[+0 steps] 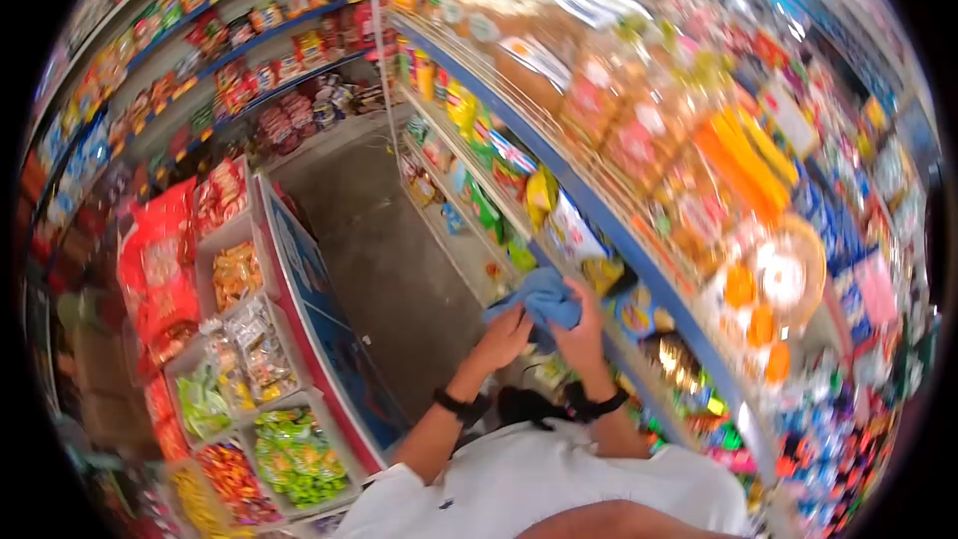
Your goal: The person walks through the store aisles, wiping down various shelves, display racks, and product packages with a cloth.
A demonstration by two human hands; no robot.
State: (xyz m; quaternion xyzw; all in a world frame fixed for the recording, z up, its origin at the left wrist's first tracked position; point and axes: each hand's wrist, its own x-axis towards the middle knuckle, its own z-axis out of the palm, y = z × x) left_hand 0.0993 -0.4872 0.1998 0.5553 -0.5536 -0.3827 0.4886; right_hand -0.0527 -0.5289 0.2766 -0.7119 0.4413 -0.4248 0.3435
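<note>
A bunched blue cloth point(547, 296) is held in front of my body, close to the shelf edge on the right. My left hand point(502, 337) grips its lower left side, fingers closed on the fabric. On the other side my right hand point(582, 327) wraps round the cloth, thumb and fingers pressed into it. Both wrists wear dark bands. Just beyond the cloth, the blue-edged shelf point(639, 258) carries packaged snacks, including a yellow packet point(541, 192) and a white-and-blue packet point(579, 225).
Left of me stands a counter with trays of wrapped sweets, among them green packets point(304, 454). A grey floor aisle point(364, 210) runs ahead between it and the shelving. Stocked wall shelves point(249, 40) close the far end. An orange pack point(743, 165) lies on the right-hand top shelf.
</note>
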